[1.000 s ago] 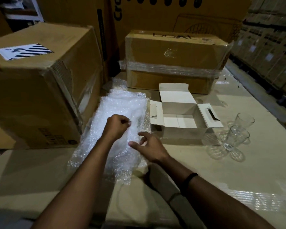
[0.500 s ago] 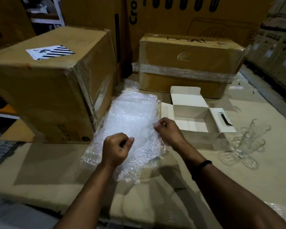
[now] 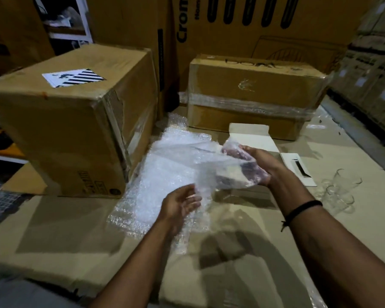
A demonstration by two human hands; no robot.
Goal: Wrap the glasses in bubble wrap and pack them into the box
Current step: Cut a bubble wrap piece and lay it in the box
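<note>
Left carton is taped shut. Beside it lies the wrap, with one sheet lifted. The left hand is half curled at the sheet's near edge; blur hides any pinch. The right hand grips its far end over the one open white box, whose inside is hidden. Behind is a second shut carton. Far right, glasses stand apart, too blurred to count.
</note>
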